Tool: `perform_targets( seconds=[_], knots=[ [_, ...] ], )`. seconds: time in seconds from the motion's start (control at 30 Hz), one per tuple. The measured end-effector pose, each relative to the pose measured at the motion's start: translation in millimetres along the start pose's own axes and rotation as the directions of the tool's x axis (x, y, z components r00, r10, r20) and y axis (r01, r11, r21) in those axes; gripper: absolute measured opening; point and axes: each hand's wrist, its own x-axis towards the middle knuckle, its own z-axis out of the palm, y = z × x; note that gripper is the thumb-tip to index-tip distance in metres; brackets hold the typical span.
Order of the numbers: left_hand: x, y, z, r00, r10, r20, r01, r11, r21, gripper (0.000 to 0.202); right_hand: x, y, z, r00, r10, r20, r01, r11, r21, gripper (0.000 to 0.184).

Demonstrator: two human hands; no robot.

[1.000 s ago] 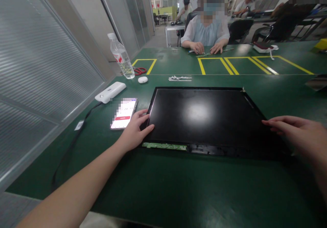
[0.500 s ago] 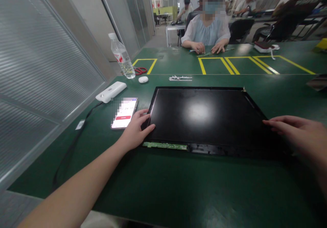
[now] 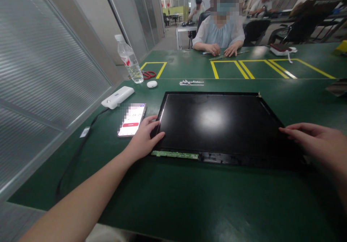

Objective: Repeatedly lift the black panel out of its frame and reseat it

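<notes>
A flat black display panel [image 3: 211, 126] lies face up on the green table, with a bright reflection in its middle. Along its near edge runs a green circuit board strip [image 3: 175, 155]. My left hand [image 3: 148, 135] grips the panel's left edge, thumb on the face and fingers along the side. At the right edge, my right hand [image 3: 314, 135] has thumb and fingers closed in a pinch on the frame; the undersides of those fingers are hidden.
Left of the panel are a phone [image 3: 132, 120], a white device with a strap [image 3: 118, 97], a white case [image 3: 152, 84], a water bottle [image 3: 130, 62] and red-handled scissors [image 3: 149, 75]. Small white strips [image 3: 191, 83] lie beyond it. A person [image 3: 221, 32] sits opposite, hands on the table.
</notes>
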Motion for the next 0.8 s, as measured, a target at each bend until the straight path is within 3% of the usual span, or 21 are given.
perform_targets(
  seconds=[0.37, 0.8],
  knots=[
    [-0.3, -2.1, 1.9, 1.0, 0.016, -0.015, -0.016, 1.0, 0.023, 0.048, 2.5, 5.3, 0.3, 1.0, -0.023, 0.012, 0.024, 0.999, -0.042, 0.051],
    [-2.8, -1.8, 0.8, 1.0, 0.028, 0.0, -0.028, 1.0, 0.015, 0.045, 0.4, 5.0, 0.4, 1.0, -0.028, 0.012, 0.029, 0.998, -0.056, 0.048]
  ],
)
